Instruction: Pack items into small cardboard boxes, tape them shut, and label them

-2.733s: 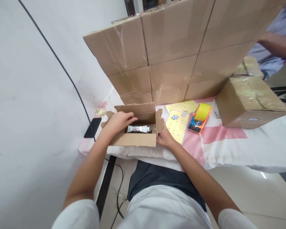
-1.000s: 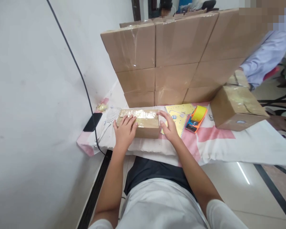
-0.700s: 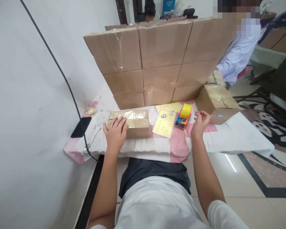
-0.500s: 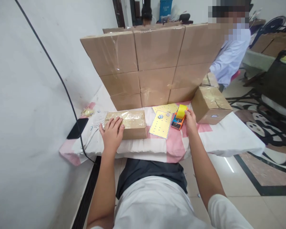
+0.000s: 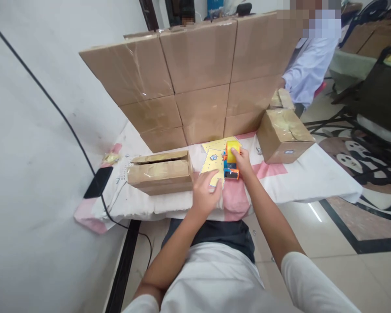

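Relative to the small box point(image 5: 159, 174) on the surface point(image 5: 313, 182): box stack point(image 5: 195, 78) behind, sheets point(image 5: 211, 161) and tape dispenser point(image 5: 231, 161) right.

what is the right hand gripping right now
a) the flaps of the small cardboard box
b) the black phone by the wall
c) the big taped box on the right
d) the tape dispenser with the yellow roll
d: the right hand is closed around the orange tape dispenser with the yellow roll, on the pink and white cloth, while the left hand rests on the yellow sheet beside the small cardboard box.
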Tool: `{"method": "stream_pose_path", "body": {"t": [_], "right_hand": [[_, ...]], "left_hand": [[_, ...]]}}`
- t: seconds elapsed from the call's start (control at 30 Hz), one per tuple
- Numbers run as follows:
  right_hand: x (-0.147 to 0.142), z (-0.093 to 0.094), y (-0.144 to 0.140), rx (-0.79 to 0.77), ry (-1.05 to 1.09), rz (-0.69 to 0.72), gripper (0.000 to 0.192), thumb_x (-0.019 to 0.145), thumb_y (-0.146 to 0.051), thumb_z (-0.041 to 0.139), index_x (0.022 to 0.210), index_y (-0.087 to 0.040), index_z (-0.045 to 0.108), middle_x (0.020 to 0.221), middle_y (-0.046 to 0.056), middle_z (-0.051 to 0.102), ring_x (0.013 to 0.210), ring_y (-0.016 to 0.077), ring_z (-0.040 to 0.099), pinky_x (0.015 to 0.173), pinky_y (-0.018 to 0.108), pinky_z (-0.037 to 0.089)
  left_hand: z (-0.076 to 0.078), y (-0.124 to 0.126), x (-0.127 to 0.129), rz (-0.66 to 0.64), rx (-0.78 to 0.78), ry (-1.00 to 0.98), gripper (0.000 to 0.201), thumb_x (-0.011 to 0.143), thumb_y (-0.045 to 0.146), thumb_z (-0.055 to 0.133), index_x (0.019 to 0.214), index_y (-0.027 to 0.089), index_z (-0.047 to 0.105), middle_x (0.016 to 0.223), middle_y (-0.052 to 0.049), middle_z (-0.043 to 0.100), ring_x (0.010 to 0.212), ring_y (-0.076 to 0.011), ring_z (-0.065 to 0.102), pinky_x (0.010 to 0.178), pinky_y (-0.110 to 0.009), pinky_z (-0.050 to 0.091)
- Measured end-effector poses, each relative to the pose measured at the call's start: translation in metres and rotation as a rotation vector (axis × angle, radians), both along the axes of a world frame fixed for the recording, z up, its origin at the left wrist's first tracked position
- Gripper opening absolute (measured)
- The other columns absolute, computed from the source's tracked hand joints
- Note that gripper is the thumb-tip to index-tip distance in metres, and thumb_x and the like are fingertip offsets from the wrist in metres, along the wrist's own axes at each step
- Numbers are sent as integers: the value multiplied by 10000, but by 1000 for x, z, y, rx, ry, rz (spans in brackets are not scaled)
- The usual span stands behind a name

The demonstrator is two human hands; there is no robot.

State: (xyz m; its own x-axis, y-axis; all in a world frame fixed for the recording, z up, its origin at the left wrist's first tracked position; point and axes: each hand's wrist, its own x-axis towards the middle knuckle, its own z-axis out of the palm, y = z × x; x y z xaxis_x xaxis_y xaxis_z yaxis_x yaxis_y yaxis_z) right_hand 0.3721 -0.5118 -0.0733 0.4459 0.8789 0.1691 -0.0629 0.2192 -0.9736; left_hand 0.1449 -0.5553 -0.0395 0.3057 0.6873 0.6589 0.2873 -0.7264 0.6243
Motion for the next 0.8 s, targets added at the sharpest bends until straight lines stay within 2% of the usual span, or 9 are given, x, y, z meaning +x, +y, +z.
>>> {"method": "stream_pose_path", "body": {"t": [0.03, 0.1, 0.17, 0.23, 0.33, 0.47, 0.6, 0.7, 0.8], "right_hand": [[-4, 2, -3, 16, 4, 0, 478, 786, -684, 712, 851, -211, 682, 728, 50, 741, 664, 219, 726, 654, 346, 616], [-8, 4, -8, 46, 11, -28, 488, 808, -707, 672, 791, -220, 652, 683, 41, 711, 666, 225, 716, 637, 349, 613], [-11, 5, -12, 79, 18, -80, 506, 828, -726, 638, 742, -228, 618, 645, 30, 673, 674, 228, 706, 630, 353, 611], [-11, 4, -14, 97, 17, -127, 538, 860, -746, 585, 698, -232, 591, 614, 25, 630, 667, 226, 691, 622, 352, 606], [-11, 2, -14, 68, -3, -183, 615, 915, -783, 454, 672, -233, 582, 602, 30, 584, 653, 220, 671, 609, 353, 595], [-11, -2, -8, 19, -43, -312, 667, 926, -826, 345, 737, -238, 598, 677, 34, 578, 691, 213, 656, 641, 363, 594], [-9, -6, -5, 48, -47, -281, 701, 932, -835, 297, 751, -236, 614, 664, 27, 565, 652, 207, 636, 614, 363, 572], [-5, -8, -4, 74, -68, -290, 670, 934, -821, 346, 723, -237, 598, 634, 13, 553, 621, 196, 616, 586, 349, 552], [-2, -11, -3, 75, -78, -317, 628, 937, -804, 387, 761, -241, 604, 703, 12, 594, 685, 196, 637, 634, 349, 565]], "left_hand": [[-9, 0, 23, -13, -149, 9, 350, 900, 270, 687, 1243, 200, 672, 1259, -137, 715, 1206, -250, 660, 1064, -416, 505], [-25, 9, 61, -39, -443, -9, 317, 836, 304, 759, 1119, 171, 711, 1337, -181, 661, 1323, -305, 585, 1140, -468, 437], [-38, 23, 83, -125, -647, -57, 139, 844, 294, 736, 883, 161, 730, 1264, -176, 683, 1287, -302, 604, 1134, -453, 431], [-46, 34, 93, -209, -734, -98, 192, 884, 285, 674, 739, 162, 704, 1145, -141, 715, 1170, -255, 660, 1060, -393, 480], [-51, 36, 94, -240, -758, -172, 228, 903, 314, 648, 737, 170, 711, 1072, -95, 722, 1069, -203, 678, 968, -323, 512], [-51, 28, 93, -209, -783, -258, 234, 883, 374, 683, 753, 183, 722, 1097, -81, 718, 1061, -192, 664, 917, -291, 518], [-45, 26, 92, -223, -825, -302, 245, 886, 398, 678, 798, 179, 742, 1139, -91, 730, 1078, -201, 671, 910, -296, 525], [-35, 26, 88, -251, -741, -268, 203, 891, 360, 680, 849, 187, 775, 1051, -91, 766, 1031, -213, 695, 930, -327, 524], [-24, 23, 82, -235, -640, -164, 185, 902, 330, 673, 838, 195, 782, 930, -67, 786, 942, -215, 713, 904, -333, 522]]}}
